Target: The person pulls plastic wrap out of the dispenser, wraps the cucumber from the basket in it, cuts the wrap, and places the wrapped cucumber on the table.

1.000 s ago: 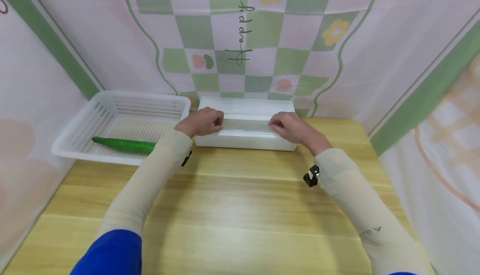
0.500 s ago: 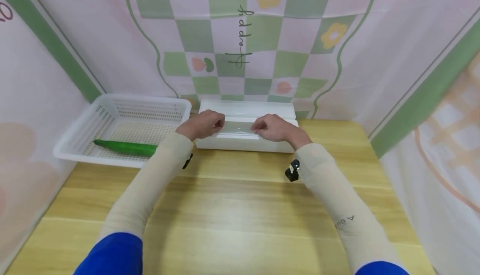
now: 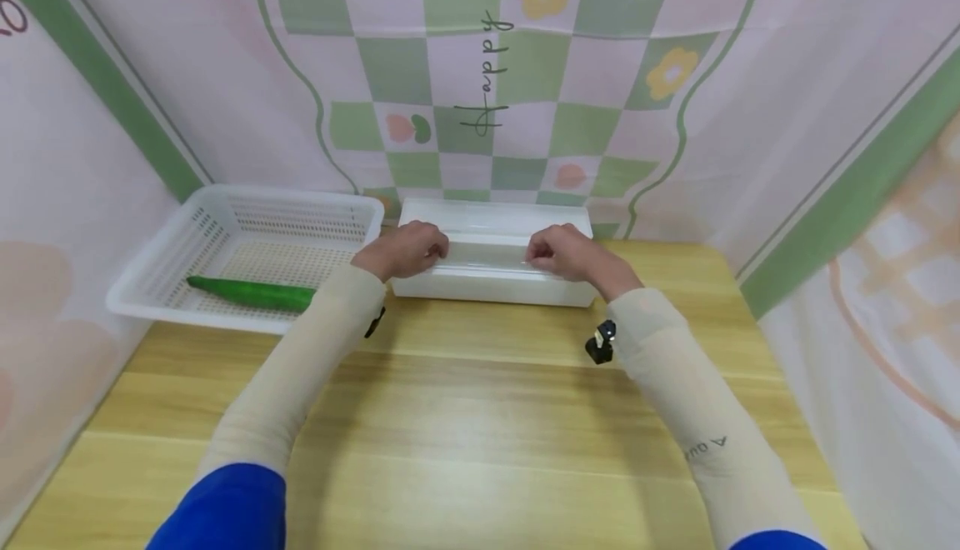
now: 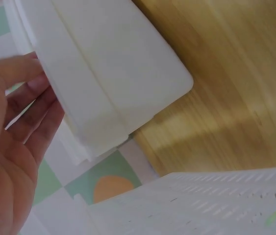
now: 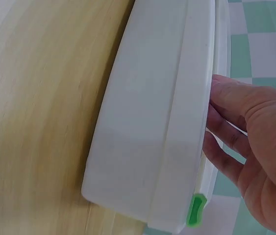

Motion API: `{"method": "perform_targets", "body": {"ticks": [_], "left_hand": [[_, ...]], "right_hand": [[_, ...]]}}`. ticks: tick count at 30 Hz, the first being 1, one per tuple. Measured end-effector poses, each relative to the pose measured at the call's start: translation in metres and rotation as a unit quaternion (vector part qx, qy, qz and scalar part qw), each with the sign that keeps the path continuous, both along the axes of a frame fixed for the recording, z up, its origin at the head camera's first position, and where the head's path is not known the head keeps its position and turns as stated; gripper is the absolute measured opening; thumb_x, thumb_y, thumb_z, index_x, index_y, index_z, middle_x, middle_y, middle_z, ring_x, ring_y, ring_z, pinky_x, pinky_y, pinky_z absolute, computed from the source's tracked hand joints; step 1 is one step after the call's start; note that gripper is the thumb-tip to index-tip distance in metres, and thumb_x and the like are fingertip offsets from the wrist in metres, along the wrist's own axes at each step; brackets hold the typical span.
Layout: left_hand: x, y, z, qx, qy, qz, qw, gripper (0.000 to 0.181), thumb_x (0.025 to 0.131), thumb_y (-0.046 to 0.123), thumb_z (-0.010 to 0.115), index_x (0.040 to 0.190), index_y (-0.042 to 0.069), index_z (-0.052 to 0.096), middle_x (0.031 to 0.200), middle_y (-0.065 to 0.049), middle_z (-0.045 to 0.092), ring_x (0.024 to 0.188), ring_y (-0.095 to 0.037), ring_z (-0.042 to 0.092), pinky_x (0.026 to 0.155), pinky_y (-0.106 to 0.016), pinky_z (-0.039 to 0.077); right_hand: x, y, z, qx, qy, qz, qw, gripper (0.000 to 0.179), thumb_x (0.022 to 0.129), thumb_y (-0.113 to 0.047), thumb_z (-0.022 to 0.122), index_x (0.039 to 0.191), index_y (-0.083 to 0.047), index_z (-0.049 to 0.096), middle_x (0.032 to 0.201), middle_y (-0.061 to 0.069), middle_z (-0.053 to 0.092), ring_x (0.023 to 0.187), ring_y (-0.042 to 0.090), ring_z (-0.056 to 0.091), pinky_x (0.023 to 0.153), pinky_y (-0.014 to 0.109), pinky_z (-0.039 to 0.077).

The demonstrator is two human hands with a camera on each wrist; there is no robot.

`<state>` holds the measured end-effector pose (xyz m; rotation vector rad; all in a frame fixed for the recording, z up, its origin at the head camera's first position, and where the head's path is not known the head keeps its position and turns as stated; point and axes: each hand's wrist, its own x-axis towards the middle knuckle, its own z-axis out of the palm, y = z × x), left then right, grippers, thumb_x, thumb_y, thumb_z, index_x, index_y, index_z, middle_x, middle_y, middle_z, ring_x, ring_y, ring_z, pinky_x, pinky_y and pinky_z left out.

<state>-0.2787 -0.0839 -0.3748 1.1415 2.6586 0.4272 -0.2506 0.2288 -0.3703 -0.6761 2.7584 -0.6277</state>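
Note:
A long white cling film dispenser box (image 3: 495,290) stands at the back of the table with its lid (image 3: 495,217) raised behind it. A strip of clear cling film (image 3: 486,255) stretches across its opening. My left hand (image 3: 408,248) is over the left end, thumb and fingers pinching at the film. Toward the right end, my right hand (image 3: 562,252) pinches the film as well. In the right wrist view a green slider (image 5: 195,210) shows at the box's end. The fingertips of both hands are partly hidden behind the front rim (image 4: 62,93).
A white perforated basket (image 3: 225,317) sits left of the box, close beside my left forearm. A long green cucumber (image 3: 251,292) lies in it, partly covered by the sleeve. A patterned cloth (image 3: 517,75) hangs right behind the box. The wooden table (image 3: 465,417) extends in front.
My right hand slid left along the box toward the middle, then came partly back to the right. My left hand has stayed at the left end.

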Motion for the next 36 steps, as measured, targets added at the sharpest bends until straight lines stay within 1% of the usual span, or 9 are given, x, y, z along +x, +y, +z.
{"method": "perform_targets", "body": {"ticks": [2, 6, 10, 14, 17, 21, 28, 31, 36], "left_hand": [[-0.001, 0.000, -0.002, 0.009, -0.022, 0.006, 0.9997, 0.026, 0.106, 0.005, 0.056, 0.124, 0.001, 0.074, 0.126, -0.015, 0.075, 0.119, -0.030, 0.070, 0.106, -0.043, 0.058], [-0.001, 0.002, -0.004, 0.035, -0.053, 0.012, 0.9979, 0.024, 0.107, 0.009, 0.057, 0.120, 0.004, 0.076, 0.124, -0.013, 0.075, 0.119, -0.029, 0.070, 0.106, -0.045, 0.057], [-0.002, 0.003, -0.004, 0.036, -0.041, 0.017, 0.9984, 0.016, 0.106, 0.009, 0.062, 0.113, 0.004, 0.076, 0.118, -0.011, 0.076, 0.114, -0.028, 0.070, 0.104, -0.044, 0.058], [-0.001, 0.004, -0.005, 0.028, -0.019, 0.026, 0.9991, 0.014, 0.105, 0.008, 0.065, 0.113, 0.004, 0.075, 0.116, -0.011, 0.077, 0.110, -0.027, 0.072, 0.100, -0.041, 0.059], [-0.001, 0.004, -0.007, 0.026, 0.001, 0.033, 0.9991, 0.013, 0.105, 0.007, 0.064, 0.112, 0.006, 0.076, 0.116, -0.011, 0.078, 0.108, -0.027, 0.073, 0.097, -0.041, 0.060], [-0.001, 0.005, -0.008, 0.026, 0.016, 0.042, 0.9987, 0.016, 0.106, 0.005, 0.061, 0.112, 0.006, 0.076, 0.118, -0.012, 0.077, 0.110, -0.029, 0.073, 0.098, -0.042, 0.060], [0.001, 0.006, -0.005, 0.019, 0.015, 0.047, 0.9986, 0.021, 0.106, 0.001, 0.055, 0.113, 0.005, 0.075, 0.119, -0.013, 0.076, 0.108, -0.028, 0.071, 0.099, -0.043, 0.059], [0.001, 0.007, -0.004, 0.023, 0.003, 0.044, 0.9988, 0.021, 0.105, 0.001, 0.055, 0.113, 0.004, 0.074, 0.115, -0.013, 0.076, 0.101, -0.026, 0.069, 0.095, -0.041, 0.059], [0.000, 0.007, -0.005, 0.042, -0.020, 0.049, 0.9977, 0.011, 0.102, 0.005, 0.061, 0.103, 0.005, 0.072, 0.099, -0.009, 0.073, 0.088, -0.021, 0.065, 0.084, -0.036, 0.057]], "right_hand": [[0.001, 0.002, 0.001, -0.002, -0.002, -0.002, 1.0000, 0.015, 0.102, -0.005, 0.065, 0.112, -0.003, 0.076, 0.108, 0.014, 0.079, 0.101, 0.029, 0.073, 0.095, 0.047, 0.060], [0.001, 0.002, 0.002, 0.007, 0.006, 0.005, 0.9999, 0.018, 0.104, -0.006, 0.063, 0.116, -0.001, 0.076, 0.109, 0.015, 0.078, 0.100, 0.028, 0.071, 0.095, 0.047, 0.059], [0.000, 0.002, 0.004, 0.024, 0.016, 0.013, 0.9995, 0.017, 0.106, -0.007, 0.060, 0.105, -0.002, 0.076, 0.095, 0.010, 0.074, 0.086, 0.022, 0.063, 0.087, 0.042, 0.056], [0.001, 0.005, 0.005, 0.029, 0.001, 0.008, 0.9995, 0.017, 0.105, -0.004, 0.057, 0.094, -0.005, 0.070, 0.085, 0.006, 0.065, 0.079, 0.018, 0.055, 0.080, 0.036, 0.049], [0.004, 0.009, 0.007, 0.027, -0.012, 0.013, 0.9995, 0.015, 0.104, -0.003, 0.057, 0.093, -0.006, 0.067, 0.084, 0.005, 0.063, 0.078, 0.017, 0.054, 0.078, 0.034, 0.048], [0.005, 0.015, 0.009, 0.034, -0.015, 0.019, 0.9991, 0.009, 0.102, -0.001, 0.060, 0.100, -0.005, 0.069, 0.088, 0.006, 0.067, 0.081, 0.018, 0.057, 0.081, 0.035, 0.053], [0.004, 0.022, 0.014, 0.049, -0.023, 0.024, 0.9982, 0.018, 0.096, 0.003, 0.064, 0.111, 0.002, 0.074, 0.099, 0.013, 0.075, 0.092, 0.024, 0.068, 0.090, 0.043, 0.060], [0.003, 0.024, 0.015, 0.054, -0.012, 0.035, 0.9979, 0.015, 0.096, 0.001, 0.068, 0.108, 0.000, 0.077, 0.101, 0.013, 0.077, 0.093, 0.024, 0.070, 0.091, 0.043, 0.061], [0.003, 0.026, 0.016, 0.061, 0.000, 0.033, 0.9976, 0.010, 0.099, -0.003, 0.069, 0.097, -0.004, 0.078, 0.091, 0.008, 0.076, 0.082, 0.018, 0.064, 0.084, 0.038, 0.058]]}}
